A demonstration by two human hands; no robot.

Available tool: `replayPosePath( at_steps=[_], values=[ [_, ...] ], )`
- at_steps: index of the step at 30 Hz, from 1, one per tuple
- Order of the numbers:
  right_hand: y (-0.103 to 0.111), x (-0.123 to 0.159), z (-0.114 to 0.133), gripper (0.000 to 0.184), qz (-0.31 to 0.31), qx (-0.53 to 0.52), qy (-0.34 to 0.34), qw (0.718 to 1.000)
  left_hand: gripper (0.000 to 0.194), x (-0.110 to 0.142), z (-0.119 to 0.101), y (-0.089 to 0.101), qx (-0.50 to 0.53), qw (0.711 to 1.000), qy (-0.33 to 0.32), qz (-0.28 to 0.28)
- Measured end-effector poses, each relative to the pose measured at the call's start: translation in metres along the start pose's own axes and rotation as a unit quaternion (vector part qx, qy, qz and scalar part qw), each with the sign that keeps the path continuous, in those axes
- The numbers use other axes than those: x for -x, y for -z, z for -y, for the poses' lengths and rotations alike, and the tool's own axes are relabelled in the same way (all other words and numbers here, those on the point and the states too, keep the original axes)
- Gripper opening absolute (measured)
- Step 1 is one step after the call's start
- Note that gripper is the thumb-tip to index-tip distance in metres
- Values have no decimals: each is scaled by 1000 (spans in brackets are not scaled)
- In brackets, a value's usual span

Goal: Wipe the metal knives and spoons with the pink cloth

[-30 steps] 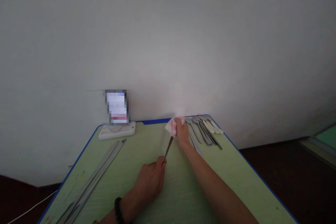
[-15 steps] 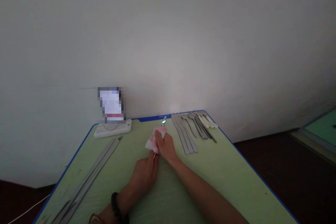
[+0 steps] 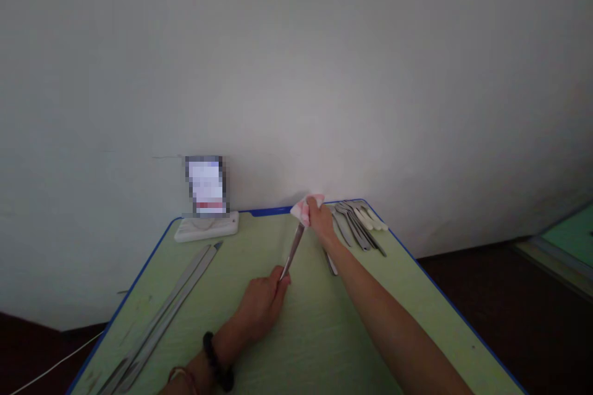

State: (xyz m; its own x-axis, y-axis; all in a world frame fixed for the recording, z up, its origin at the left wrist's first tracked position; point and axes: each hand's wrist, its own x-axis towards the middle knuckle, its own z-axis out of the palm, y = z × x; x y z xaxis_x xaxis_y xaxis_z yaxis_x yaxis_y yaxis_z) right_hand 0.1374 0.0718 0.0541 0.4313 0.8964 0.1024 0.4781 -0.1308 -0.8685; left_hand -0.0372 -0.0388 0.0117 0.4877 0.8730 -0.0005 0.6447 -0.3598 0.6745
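My left hand [image 3: 265,303] is closed around the near end of a metal table knife [image 3: 293,252], which points away from me and up to the right. At the knife's far end, my right hand [image 3: 320,220] grips a pink-and-white cloth [image 3: 303,210] wrapped about the metal, hiding the tip. Below my right wrist, the end of a flat metal handle [image 3: 330,264] shows; my forearm and hand cover the rest. Several metal forks and spoons [image 3: 354,228] lie just right of that hand, with white-handled pieces [image 3: 372,220] beside them.
Two long, flat metal pieces [image 3: 173,302] lie along the left of the green table [image 3: 245,247]. A lit, blurred screen [image 3: 207,185] stands behind a white block [image 3: 207,227] at the back left. The wall [image 3: 296,105] rises behind the table's blue edge.
My right hand and the cloth have slid forward and right along the knife, baring its middle. My left hand has stayed at the near end. The view has shifted slightly.
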Motion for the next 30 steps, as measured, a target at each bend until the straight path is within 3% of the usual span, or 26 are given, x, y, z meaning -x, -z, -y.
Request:
replayPosePath(
  at_steps=[3,5,8,11,19,25,28,30],
  values=[
    [10,1,4,50,12,-16,6,1000,29,-1,5,6,188,982,-1,-14],
    [11,12,3,50,64,-21,0,998,30,-4,7,8,273,960,14,-66],
    [6,38,-7,51,205,-21,-25,978,32,-8,8,9,345,926,47,-143],
    [1,65,-18,44,365,-35,-10,930,35,-10,6,10,374,909,80,-168],
    [20,87,-29,27,411,-95,-18,907,35,-13,6,16,343,915,77,-200],
    [-6,89,-31,23,459,-284,-47,841,35,-7,-2,35,334,907,78,-245],
    [-9,85,-36,36,421,-309,-57,851,35,0,-12,39,345,915,89,-191],
    [-1,82,-43,45,389,-303,-79,866,38,2,-17,36,354,920,95,-141]
  ],
)
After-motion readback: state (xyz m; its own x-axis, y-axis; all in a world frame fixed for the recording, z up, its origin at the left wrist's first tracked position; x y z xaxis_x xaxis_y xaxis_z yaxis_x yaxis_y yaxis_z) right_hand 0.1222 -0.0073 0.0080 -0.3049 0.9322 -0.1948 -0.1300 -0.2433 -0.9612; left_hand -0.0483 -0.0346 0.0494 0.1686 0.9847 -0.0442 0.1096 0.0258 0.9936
